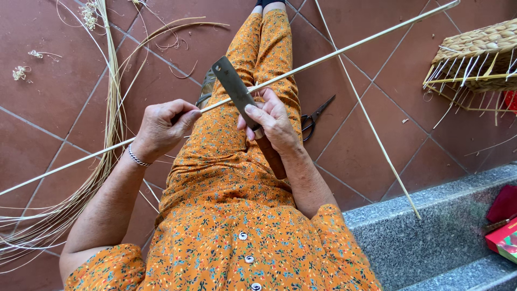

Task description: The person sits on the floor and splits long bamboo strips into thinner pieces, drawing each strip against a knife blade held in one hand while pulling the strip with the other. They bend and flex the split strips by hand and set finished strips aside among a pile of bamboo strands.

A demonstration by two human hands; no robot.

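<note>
Your left hand (pixel 161 126) has its grip pinched round the long pale cane (pixel 334 54), thumb on top, right over your lap; your right hand (pixel 274 121) is clenched on the wooden handle of the knife (pixel 234 89), its broad dull blade laid across the cane just beside your left thumb; blade and cane look to be touching, though the exact contact is hidden behind your fingers.

Risk now, as I judge it: that edge sits close to your left thumb; a slip along the smooth cane could carry it into the hand or down onto your thigh; the cane is long and springy, so its free end may whip or twist and throw the blade off line.

The cane itself is thin, straight and pale yellow, running from the lower left across your lap to the upper right, well above the red floor tiles (pixel 48 86); a second cane (pixel 377 140) leans on the grey stone step (pixel 431 226); black scissors (pixel 315 118) lie on the tiles just beside your right leg; a bundle of fine strips (pixel 110 108) lies to your left; a half-woven basket (pixel 474 54) sits at the upper right.
</note>
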